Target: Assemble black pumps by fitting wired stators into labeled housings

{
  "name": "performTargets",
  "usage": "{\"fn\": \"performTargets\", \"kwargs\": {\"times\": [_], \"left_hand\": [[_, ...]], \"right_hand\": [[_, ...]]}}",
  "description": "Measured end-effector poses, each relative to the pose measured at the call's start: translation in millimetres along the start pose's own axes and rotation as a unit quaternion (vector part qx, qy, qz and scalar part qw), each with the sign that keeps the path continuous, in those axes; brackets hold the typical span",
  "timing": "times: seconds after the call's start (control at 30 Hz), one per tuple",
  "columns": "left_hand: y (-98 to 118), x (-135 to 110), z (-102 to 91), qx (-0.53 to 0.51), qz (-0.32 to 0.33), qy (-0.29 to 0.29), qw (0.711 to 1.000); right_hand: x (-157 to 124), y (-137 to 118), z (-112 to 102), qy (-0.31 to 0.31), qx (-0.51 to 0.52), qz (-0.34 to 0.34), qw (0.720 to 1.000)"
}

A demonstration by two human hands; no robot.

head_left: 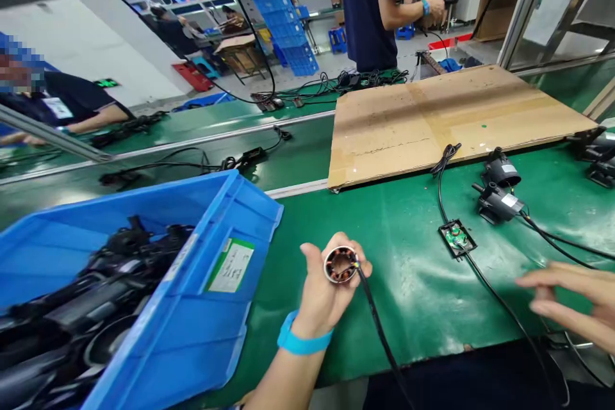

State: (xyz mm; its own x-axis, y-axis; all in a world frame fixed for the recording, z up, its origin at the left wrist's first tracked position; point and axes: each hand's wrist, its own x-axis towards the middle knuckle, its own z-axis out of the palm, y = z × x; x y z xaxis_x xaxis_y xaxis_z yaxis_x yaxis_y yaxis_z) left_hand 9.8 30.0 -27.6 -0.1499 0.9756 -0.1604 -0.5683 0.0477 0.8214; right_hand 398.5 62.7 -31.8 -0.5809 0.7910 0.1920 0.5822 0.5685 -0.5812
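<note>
A round motor stator [340, 265] with copper windings inside a pale ring rests in the fingers of my left hand [327, 288], palm up and thumb stretched out to the side. Its black cable [377, 317] runs down past the bench's near edge. At the right, my right hand [576, 298] is slightly blurred, fingers apart, with nothing seen in it. Beyond and left of that hand lies a small black case with a green circuit board [457, 239], with cable at both ends. Two black pump-like housings [500, 202] stand farther back.
A blue bin [262, 218] full of black plastic parts [96, 295] stands at the left. A cardboard sheet [408, 128] lies across the back of the green bench [398, 224]. Cables lie on the line behind, where a person [369, 6] stands; another sits at the far left.
</note>
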Motion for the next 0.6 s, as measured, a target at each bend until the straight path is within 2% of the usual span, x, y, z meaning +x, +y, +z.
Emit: {"fn": "performTargets", "kwargs": {"times": [0.03, 0.13, 0.23, 0.33, 0.43, 0.6], "left_hand": [[-2, 3, 4.8, 0.002, -0.004, -0.013, 1.0], [-8, 13, 14.1, 0.006, -0.001, -0.035, 0.999], [-21, 19, 17.2, -0.005, -0.006, -0.042, 0.999], [-39, 20, 16.5, -0.018, -0.016, -0.06, 0.998], [-56, 19, 14.5, -0.014, -0.027, -0.073, 0.997], [-66, 15, 10.6, -0.014, -0.043, -0.071, 0.996]], "right_hand": [[17, 1, 4, -0.017, 0.011, -0.019, 1.0], [65, 0, 28, -0.011, 0.005, -0.105, 0.994], [96, -10, 57, -0.033, 0.014, -0.17, 0.985], [110, -31, 83, -0.026, 0.057, -0.201, 0.978], [120, -54, 98, 0.0, 0.111, -0.218, 0.97], [125, -71, 99, 0.112, 0.14, -0.25, 0.952]]}}
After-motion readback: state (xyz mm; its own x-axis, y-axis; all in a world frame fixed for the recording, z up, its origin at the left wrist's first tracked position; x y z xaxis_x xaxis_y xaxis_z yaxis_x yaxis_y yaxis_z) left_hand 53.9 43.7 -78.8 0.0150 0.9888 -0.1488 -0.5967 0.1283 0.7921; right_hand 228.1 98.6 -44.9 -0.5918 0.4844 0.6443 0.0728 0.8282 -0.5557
